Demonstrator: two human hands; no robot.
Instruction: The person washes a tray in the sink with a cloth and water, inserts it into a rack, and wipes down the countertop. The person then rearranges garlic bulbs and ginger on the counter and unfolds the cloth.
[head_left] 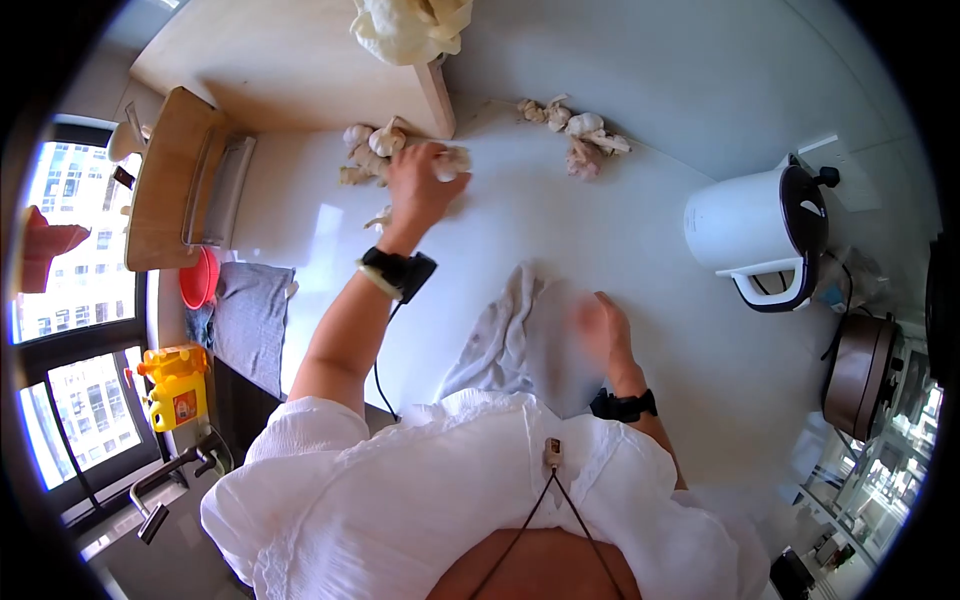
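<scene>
My left hand (420, 185) reaches over the far part of the white counter, fingers closed round a pale garlic bulb (454, 161). Just left of it lie more garlic bulbs (387, 138) and a knobbly piece of ginger (362, 160). A small garlic piece (378, 219) rests below the wrist. My right hand (603, 332) hovers beside or over a crumpled grey-white cloth (505, 335) near my body. Its fingers are blurred by motion, and whether they touch the cloth is unclear.
More garlic (585, 130) lies against the back wall. A white electric kettle (745, 225) and a brown appliance (858, 377) stand right. At left are a wooden board (170, 190), a red basin (200, 278), a grey towel (250, 320) and a yellow jug (178, 387).
</scene>
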